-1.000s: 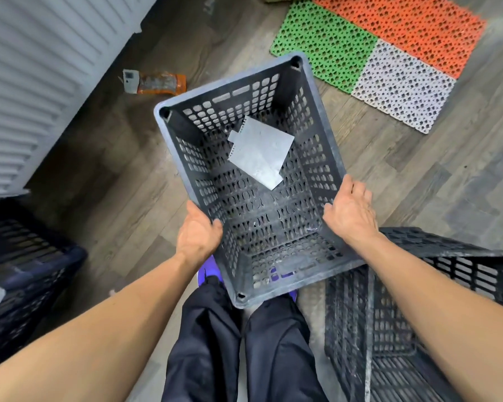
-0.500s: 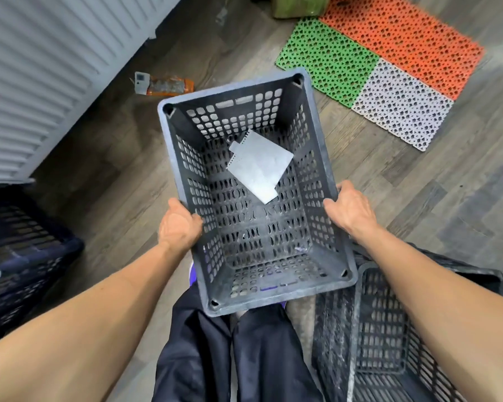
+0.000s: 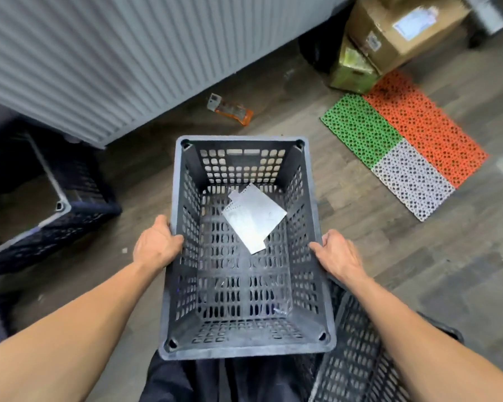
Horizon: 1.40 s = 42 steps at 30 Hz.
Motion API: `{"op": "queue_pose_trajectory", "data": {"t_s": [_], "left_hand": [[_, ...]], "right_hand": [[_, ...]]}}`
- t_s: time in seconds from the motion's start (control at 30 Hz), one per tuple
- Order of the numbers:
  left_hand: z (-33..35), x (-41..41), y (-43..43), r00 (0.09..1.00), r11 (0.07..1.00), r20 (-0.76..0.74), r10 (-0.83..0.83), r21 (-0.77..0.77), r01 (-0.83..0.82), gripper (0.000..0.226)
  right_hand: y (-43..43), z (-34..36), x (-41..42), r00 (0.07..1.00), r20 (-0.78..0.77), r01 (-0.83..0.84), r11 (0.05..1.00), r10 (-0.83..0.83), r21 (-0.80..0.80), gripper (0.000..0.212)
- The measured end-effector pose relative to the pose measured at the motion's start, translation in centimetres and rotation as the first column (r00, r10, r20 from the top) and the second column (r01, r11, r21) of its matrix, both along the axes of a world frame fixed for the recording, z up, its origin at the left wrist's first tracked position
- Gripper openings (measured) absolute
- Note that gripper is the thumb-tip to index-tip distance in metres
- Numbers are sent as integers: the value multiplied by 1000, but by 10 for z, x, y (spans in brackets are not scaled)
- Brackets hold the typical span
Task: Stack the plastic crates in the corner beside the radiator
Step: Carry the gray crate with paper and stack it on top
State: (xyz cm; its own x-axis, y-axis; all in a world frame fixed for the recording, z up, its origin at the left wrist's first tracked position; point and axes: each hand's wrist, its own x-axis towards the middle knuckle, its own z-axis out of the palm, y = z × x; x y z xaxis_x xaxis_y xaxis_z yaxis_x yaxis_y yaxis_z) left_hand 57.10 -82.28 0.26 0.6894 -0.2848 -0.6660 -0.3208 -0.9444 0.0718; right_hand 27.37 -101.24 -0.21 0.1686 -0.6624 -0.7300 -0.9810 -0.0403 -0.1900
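I hold a dark grey perforated plastic crate (image 3: 244,340) in front of me, above the floor and my legs. My left hand (image 3: 156,246) grips its left rim and my right hand (image 3: 336,253) grips its right rim. A white slip of paper (image 3: 254,217) lies inside it. A dark blue crate (image 3: 79,195) stands at the left, next to the end of the white ribbed radiator (image 3: 128,53). Another grey crate (image 3: 357,358) sits low at the right, partly hidden by my right arm.
An orange and clear packet (image 3: 231,110) lies on the wood floor below the radiator. Green, orange and white perforated mats (image 3: 401,143) lie at the right. Cardboard boxes (image 3: 389,30) stand at the top right. Bare floor lies between the blue crate and the held one.
The view has swung left and up. The held crate has straightened between my hands. The radiator and the blue crate now show more fully, and the boxes came into view.
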Motion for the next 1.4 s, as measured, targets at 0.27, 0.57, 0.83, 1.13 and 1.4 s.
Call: {"op": "queue_pose_trajectory", "data": {"t_s": [0.27,0.57,0.83,1.13,1.4], "left_hand": [[43,1,115,957,960,120,263,-133,-247,21],[117,48,244,850,836,110,515,-281,-471,19],[192,103,357,718,708,93,689,-295,-641,18],[237,162,444,605,607,114,788,-314,-730,23],[238,230,454,510,518,103,854,-257,-816,25]], "right_hand": [[35,49,71,962,17,-271,960,273,-72,27],[115,128,192,876,-25,-481,867,482,-130,32],[211,208,295,796,41,-591,790,604,-165,26],[282,255,413,616,66,-753,612,785,-240,29],[283,261,534,468,89,-823,470,879,-318,31]]}}
